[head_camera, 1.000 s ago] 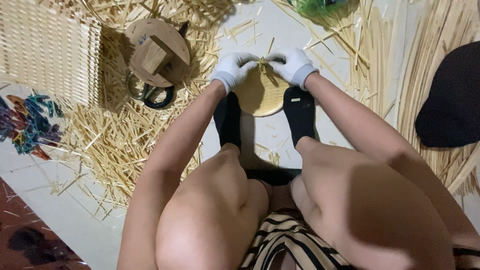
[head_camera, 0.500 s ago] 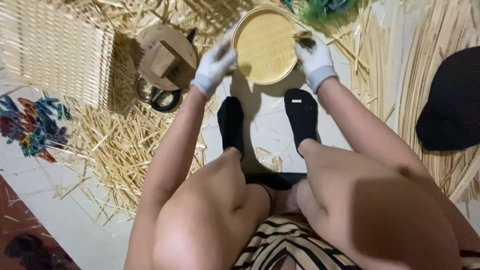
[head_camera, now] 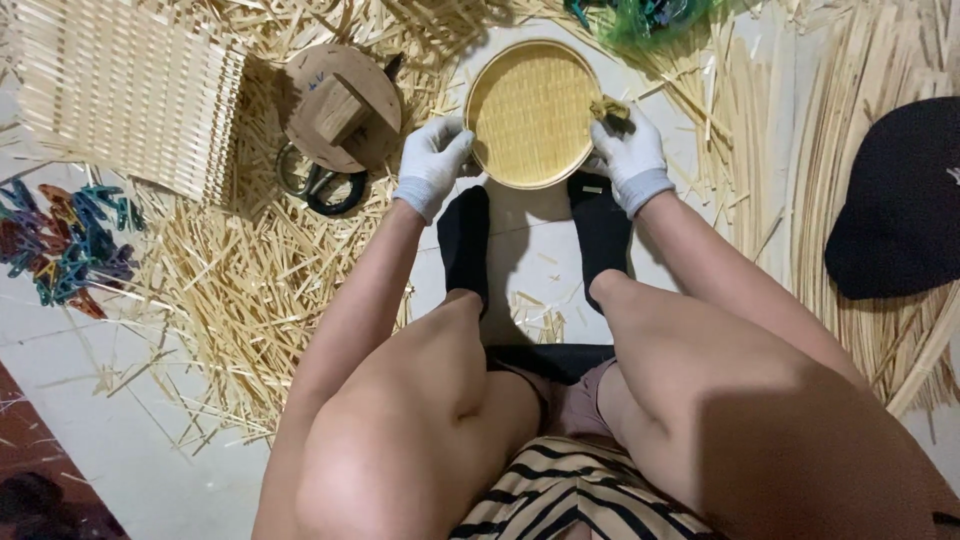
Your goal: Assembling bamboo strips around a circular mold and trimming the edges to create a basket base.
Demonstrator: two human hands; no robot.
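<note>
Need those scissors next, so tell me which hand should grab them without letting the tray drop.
Left. The left hand grips the round woven tray on the side nearest the scissors, which lie just beyond it on the straw. The right hand holds the tray's far edge and would probably have to cross over.

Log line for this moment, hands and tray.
left hand: grips round woven tray rim | right hand: holds opposite rim | scissors: on floor, apart

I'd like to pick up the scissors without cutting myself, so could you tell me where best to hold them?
Take the scissors by their dark loop handles, coming from the near side. The loops lie exposed on the straw, while the blades run away under the round wooden disc, so only the handles are free.
</note>
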